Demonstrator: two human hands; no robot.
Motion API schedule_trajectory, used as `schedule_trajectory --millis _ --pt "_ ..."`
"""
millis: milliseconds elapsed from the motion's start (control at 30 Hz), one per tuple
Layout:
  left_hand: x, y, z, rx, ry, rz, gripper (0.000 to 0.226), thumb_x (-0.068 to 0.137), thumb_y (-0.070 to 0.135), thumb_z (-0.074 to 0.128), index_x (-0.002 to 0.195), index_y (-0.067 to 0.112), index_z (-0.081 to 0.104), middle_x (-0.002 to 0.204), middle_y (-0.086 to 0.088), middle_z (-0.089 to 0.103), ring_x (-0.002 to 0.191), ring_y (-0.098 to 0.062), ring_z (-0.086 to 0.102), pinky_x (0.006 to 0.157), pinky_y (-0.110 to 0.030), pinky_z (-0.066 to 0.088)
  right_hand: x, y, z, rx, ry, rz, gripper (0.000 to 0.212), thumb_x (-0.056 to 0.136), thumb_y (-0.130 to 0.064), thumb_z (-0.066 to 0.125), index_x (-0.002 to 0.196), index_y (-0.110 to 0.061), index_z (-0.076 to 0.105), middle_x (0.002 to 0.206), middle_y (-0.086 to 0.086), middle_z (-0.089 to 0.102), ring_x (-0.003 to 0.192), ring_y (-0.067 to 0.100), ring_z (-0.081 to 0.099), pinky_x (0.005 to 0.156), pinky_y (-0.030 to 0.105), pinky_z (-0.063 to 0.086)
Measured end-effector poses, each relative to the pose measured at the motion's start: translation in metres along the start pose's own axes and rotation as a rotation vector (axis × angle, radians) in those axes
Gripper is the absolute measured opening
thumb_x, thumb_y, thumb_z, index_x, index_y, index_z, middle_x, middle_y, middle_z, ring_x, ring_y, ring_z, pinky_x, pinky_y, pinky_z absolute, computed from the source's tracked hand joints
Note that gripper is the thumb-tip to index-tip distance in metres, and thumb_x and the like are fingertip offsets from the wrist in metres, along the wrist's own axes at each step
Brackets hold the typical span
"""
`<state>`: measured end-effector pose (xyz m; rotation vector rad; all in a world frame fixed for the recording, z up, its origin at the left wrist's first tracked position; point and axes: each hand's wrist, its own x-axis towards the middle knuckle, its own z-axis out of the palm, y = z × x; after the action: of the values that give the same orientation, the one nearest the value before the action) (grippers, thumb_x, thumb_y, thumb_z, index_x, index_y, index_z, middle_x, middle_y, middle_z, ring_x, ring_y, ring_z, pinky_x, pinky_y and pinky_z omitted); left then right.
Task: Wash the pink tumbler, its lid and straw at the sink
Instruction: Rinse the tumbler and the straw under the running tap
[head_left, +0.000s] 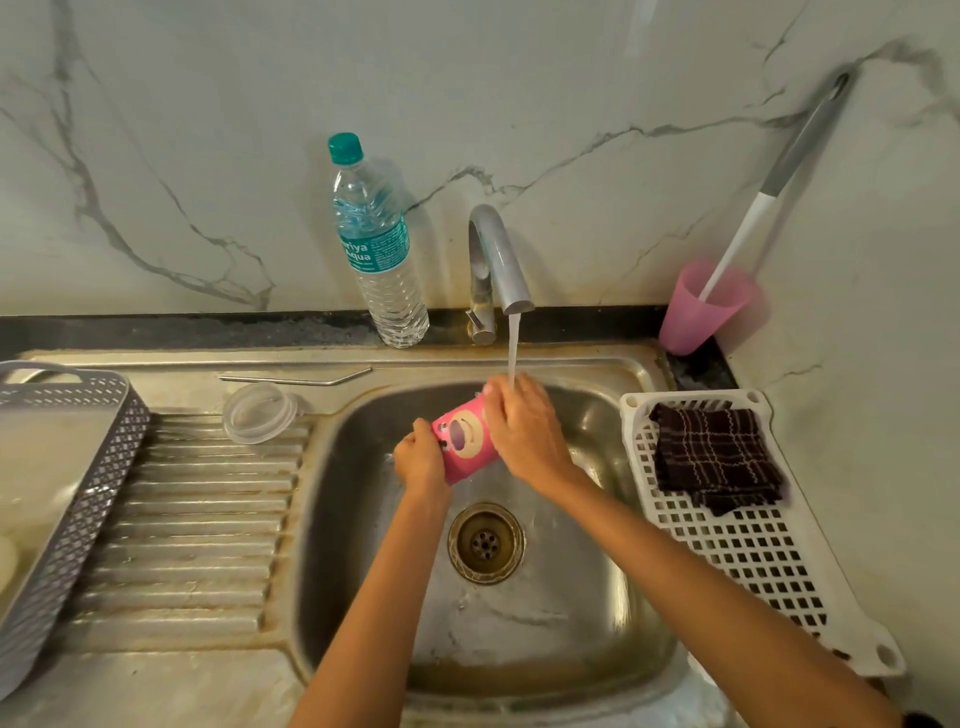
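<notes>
The pink tumbler (464, 441), printed with a cartoon face, lies tilted over the sink basin (571, 597) under running water from the tap (498, 260). My left hand (420, 460) grips its lower end. My right hand (522, 428) wraps over its upper end, right below the stream. The clear lid (260, 413) lies on the draining board to the left. The metal straw (296, 378) lies along the sink's back ledge behind the lid.
A water bottle (376, 244) stands left of the tap. A pink cup (701, 306) holding a long-handled brush stands at the back right. A white slotted tray (737, 551) with a dark checked cloth (717, 460) sits right of the basin. A grey basket (62, 499) sits far left.
</notes>
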<state>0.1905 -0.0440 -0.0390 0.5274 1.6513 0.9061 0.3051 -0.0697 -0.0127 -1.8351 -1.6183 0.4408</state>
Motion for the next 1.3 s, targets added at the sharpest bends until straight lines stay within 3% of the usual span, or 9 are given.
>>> schedule_trajectory --millis 100,267,500,733,833,933,1000,1133,1300 --pt "-0.004 0.003 0.003 0.156 -0.04 0.145 0.035 0.1 0.027 0.041 0.075 0.01 0.058 0.073 -0.008 0.061 0.068 -0.02 0.059 0.056 -0.028 0.044 0.008 -0.01 -0.001 -0.345 -0.141 -0.046 0.033 0.097 -0.031 0.04 0.096 -0.009 0.065 0.097 0.01 0.065 0.091 0.025 0.061 0.077 0.038 0.051" --pt "-0.011 0.007 0.007 0.285 -0.079 0.346 0.039 0.099 0.032 0.045 0.069 0.011 0.056 0.065 -0.007 0.057 0.066 -0.024 0.056 0.063 -0.036 0.045 0.021 -0.013 -0.009 -0.365 -0.404 0.152 0.045 0.102 -0.036 0.029 0.111 -0.008 0.064 0.116 0.016 0.061 0.107 0.032 0.059 0.088 0.04 0.047" --pt "-0.012 0.016 0.011 0.157 -0.102 0.174 0.028 0.099 0.033 0.044 0.078 0.024 0.059 0.087 -0.004 0.064 0.094 -0.027 0.064 0.09 -0.051 0.053 -0.013 0.003 0.006 -0.599 -0.212 -0.239 0.049 0.1 -0.035 0.022 0.127 -0.011 0.055 0.115 0.009 0.064 0.1 0.028 0.061 0.087 0.044 0.048" --pt "-0.023 0.02 0.018 0.208 -0.188 0.258 0.026 0.099 0.031 0.048 0.077 0.028 0.061 0.084 0.001 0.063 0.09 -0.023 0.062 0.091 -0.045 0.051 0.045 -0.002 -0.013 -0.139 -0.627 0.281 0.035 0.103 -0.037 0.029 0.099 -0.013 0.054 0.098 0.01 0.059 0.098 0.028 0.06 0.077 0.035 0.044" --pt "-0.016 0.025 0.019 0.197 -0.046 0.194 0.029 0.099 0.034 0.044 0.089 0.018 0.066 0.097 -0.008 0.068 0.095 -0.027 0.062 0.091 -0.045 0.052 0.024 -0.007 -0.001 -0.497 -0.403 -0.152 0.025 0.101 -0.03 0.039 0.11 -0.013 0.056 0.106 0.006 0.062 0.103 0.027 0.06 0.081 0.038 0.045" --pt "-0.011 0.023 0.016 0.125 -0.044 0.109 0.026 0.098 0.035 0.042 0.095 0.02 0.062 0.107 -0.01 0.067 0.098 -0.029 0.063 0.091 -0.049 0.053 0.003 -0.008 0.005 -0.47 -0.245 -0.288 0.039 0.104 -0.033 0.028 0.126 -0.013 0.053 0.121 0.005 0.062 0.11 0.025 0.057 0.094 0.039 0.043" --pt "-0.015 0.023 0.012 0.157 -0.114 0.162 0.021 0.099 0.034 0.044 0.093 0.025 0.061 0.104 -0.007 0.066 0.098 -0.026 0.063 0.091 -0.045 0.053 0.011 -0.003 0.003 -0.398 -0.372 -0.208 0.037 0.104 -0.033 0.028 0.124 -0.013 0.052 0.12 0.008 0.061 0.109 0.028 0.059 0.091 0.042 0.047" --pt "-0.022 0.021 0.011 0.178 -0.226 0.222 0.017 0.099 0.035 0.049 0.089 0.027 0.061 0.094 -0.003 0.065 0.094 -0.025 0.065 0.087 -0.042 0.055 0.045 -0.002 -0.017 0.03 -0.703 0.375 0.056 0.101 -0.053 0.025 0.098 -0.013 0.063 0.094 0.014 0.067 0.083 0.026 0.069 0.074 0.037 0.055" --pt "-0.02 0.025 0.013 0.278 -0.053 0.228 0.03 0.102 0.035 0.04 0.101 0.018 0.064 0.101 -0.005 0.065 0.097 -0.024 0.06 0.095 -0.044 0.048 0.011 -0.008 -0.003 -0.451 -0.355 -0.223 0.031 0.103 -0.032 0.031 0.109 -0.011 0.054 0.104 0.009 0.063 0.094 0.028 0.062 0.079 0.04 0.049"
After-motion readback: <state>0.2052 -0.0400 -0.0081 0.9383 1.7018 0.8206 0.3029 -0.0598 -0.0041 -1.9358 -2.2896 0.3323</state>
